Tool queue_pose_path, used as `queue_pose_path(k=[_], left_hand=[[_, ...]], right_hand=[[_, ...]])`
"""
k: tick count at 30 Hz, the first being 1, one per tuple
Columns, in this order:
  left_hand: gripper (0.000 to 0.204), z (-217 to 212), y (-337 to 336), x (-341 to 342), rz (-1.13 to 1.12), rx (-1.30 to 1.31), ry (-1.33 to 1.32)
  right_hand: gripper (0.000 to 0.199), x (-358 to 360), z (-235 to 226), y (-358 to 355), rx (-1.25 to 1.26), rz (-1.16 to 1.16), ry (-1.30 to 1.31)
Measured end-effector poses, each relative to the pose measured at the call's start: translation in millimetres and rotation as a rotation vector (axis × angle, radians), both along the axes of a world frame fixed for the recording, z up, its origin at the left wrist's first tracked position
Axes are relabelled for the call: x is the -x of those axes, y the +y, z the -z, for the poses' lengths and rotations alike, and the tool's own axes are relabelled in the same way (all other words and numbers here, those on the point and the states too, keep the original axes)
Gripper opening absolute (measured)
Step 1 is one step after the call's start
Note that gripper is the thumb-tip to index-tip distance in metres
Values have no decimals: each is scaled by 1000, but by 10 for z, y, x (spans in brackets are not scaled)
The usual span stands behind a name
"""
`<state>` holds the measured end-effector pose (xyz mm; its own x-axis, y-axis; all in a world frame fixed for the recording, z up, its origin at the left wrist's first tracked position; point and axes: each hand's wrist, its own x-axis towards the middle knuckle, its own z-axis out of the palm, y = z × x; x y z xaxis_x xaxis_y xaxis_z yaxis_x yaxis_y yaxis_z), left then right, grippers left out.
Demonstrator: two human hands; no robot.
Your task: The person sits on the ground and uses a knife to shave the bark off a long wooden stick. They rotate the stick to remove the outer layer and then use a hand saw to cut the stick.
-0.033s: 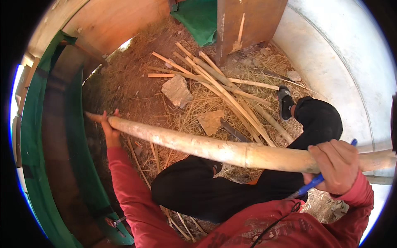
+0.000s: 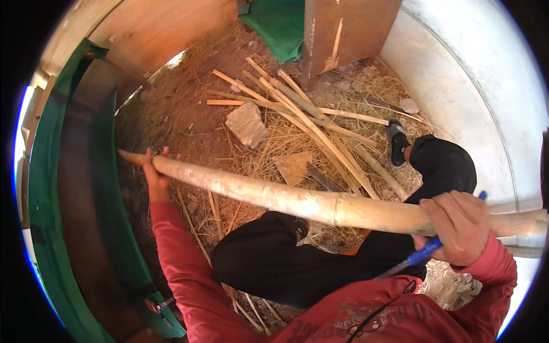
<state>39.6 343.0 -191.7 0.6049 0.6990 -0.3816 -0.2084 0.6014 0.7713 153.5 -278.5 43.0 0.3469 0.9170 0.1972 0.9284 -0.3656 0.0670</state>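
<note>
A long, thick bamboo pole lies slantwise across my lap, its thin tip at the far left and its thick end at the right. My left hand is closed round the pole near that thin tip, fingers showing above it. From over the top, my right hand grips the thick part. The same hand also holds a blue-handled tool against the pole, with a narrow metal blade or shaft pointing down and left toward my red shirt. What kind of tool it is I cannot tell.
Beyond the pole, several split bamboo strips lie piled on straw. A large stone and a flat wood piece are near them. A brown board stands at the back. Green cloth lines the left; a pale wall curves along the right.
My right hand has shifted slightly left and up with the blue-handled tool. The pole's right part has risen a little. My left hand keeps its grip.
</note>
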Motion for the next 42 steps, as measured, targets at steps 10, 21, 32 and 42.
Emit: queue_pose_path(k=[10, 21, 32, 42], left_hand=[[99, 388, -706, -497, 208, -117, 225], [46, 921, -1549, -1489, 206, -47, 192], [43, 1184, -1285, -1814, 128, -7, 331], [66, 1190, -1176, -1659, 413, -12, 99]], right_hand=[[29, -474, 1425, 852, -50, 7, 278], [25, -1615, 2271, 1196, -171, -147, 4], [57, -1535, 2251, 177, -122, 359, 131], [55, -1863, 1923, -1142, 49, 846, 125]])
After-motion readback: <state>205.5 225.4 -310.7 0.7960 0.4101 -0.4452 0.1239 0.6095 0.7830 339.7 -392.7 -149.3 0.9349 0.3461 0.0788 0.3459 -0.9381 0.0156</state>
